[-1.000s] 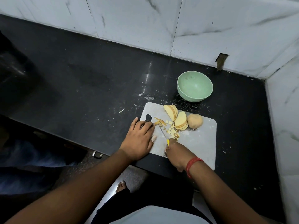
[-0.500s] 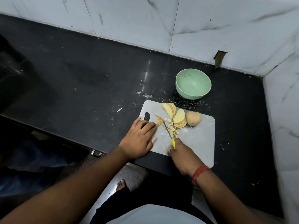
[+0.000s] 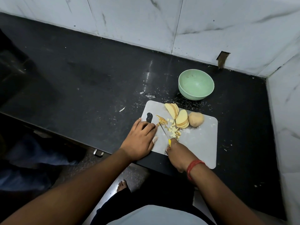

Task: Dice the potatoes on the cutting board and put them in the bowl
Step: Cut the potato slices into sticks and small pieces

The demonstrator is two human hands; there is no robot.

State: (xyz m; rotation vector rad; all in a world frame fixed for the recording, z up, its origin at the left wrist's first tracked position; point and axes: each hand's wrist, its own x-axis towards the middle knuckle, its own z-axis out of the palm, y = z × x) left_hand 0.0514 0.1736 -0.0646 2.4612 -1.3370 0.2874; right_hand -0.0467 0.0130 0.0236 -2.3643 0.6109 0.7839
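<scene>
Dicing step: the right hand (image 3: 177, 155) is closed around a knife (image 3: 164, 131) with a yellow handle, and the blade points toward the upper left of the frame, over the small potato strips (image 3: 161, 119).
Left hand: the left hand (image 3: 139, 139) lies flat, fingers together, gripping nothing; its fingertips (image 3: 153, 126) press on the strips at the left part of the cutting board (image 3: 201, 140).
Risk to the fingers: the blade is just beside the left fingertips, so I think a slip on the thin pieces can cut them.
Risk of sliding: the strips are short and maybe wet, and they can move under the blade and give uneven cubes.
Risk of falling: the diced cubes (image 3: 173, 131) lie loose in the middle of the board; a wide stroke can push them off.
Potatoes and hands: the sliced stacks (image 3: 181, 118) and one whole potato (image 3: 196, 119) are above and right of the knife, apart from both hands.
Bowl: the green bowl (image 3: 196, 86) stands above the board in the upper right part, and it looks empty.
</scene>
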